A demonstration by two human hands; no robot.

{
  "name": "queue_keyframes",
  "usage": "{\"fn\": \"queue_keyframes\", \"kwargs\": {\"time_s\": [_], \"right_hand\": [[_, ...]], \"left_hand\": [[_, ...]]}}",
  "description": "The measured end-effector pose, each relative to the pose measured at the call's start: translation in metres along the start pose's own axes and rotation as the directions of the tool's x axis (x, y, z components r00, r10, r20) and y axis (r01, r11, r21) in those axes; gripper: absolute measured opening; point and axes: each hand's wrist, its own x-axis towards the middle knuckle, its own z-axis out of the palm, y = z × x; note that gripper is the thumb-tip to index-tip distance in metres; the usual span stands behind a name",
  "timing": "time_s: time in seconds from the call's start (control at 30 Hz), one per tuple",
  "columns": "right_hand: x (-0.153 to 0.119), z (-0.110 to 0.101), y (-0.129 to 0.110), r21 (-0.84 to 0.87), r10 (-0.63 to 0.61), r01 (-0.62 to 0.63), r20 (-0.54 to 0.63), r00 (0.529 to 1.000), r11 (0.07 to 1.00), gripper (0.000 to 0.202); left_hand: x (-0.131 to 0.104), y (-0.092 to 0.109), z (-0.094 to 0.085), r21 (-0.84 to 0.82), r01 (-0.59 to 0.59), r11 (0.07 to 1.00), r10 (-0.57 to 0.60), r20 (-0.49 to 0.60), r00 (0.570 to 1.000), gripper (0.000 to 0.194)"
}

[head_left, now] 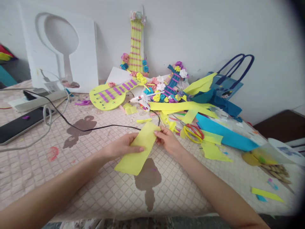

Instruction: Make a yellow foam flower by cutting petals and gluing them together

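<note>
At six o'clock, the left hand and right hand pinch a yellow paper strip between thumbs and fingers. Beyond, scissors lie toward two o'clock, a glue gun at twelve, and a yellow paper guitar toward eleven.

Nearer the person, the quilted tablecloth lies open. Beyond, scissors and a glue gun clutter the right-hand reach; a black cable crosses leftward.

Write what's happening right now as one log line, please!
left hand: holds yellow paper | right hand: grips its top corner | scissors: on table | glue gun: beyond paper
</note>
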Motion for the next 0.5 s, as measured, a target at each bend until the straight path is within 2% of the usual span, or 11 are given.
{"fn": "queue_keyframes", "kwargs": {"time_s": [0.07, 0.17, 0.2, 0.33, 0.5], "right_hand": [[0.002, -0.006, -0.003, -0.021, -0.065, 0.063, -0.105, 0.992, 0.998, 0.025], [0.005, -0.015, -0.010, -0.060, -0.158, 0.150, -0.188, 0.969, 0.987, 0.024], [0.005, -0.018, -0.011, -0.071, -0.185, 0.174, -0.204, 0.961, 0.982, 0.024], [0.007, -0.031, -0.014, -0.116, -0.274, 0.251, -0.264, 0.925, 0.961, 0.022], [0.011, -0.040, -0.013, -0.139, -0.297, 0.267, -0.293, 0.909, 0.954, 0.023]], "left_hand": [[0.001, -0.001, -0.003, -0.008, 0.053, 0.999, -0.052, 0.042, 0.998, 0.047], [0.001, 0.000, -0.011, 0.025, 0.148, 0.989, -0.150, 0.077, 0.986, 0.041], [0.001, 0.001, -0.015, 0.059, 0.165, 0.985, -0.169, 0.065, 0.984, 0.037], [0.000, 0.009, -0.035, 0.206, 0.199, 0.958, -0.182, -0.101, 0.978, 0.028], [0.000, 0.012, -0.052, 0.202, 0.192, 0.960, -0.161, -0.160, 0.974, 0.029]]}}
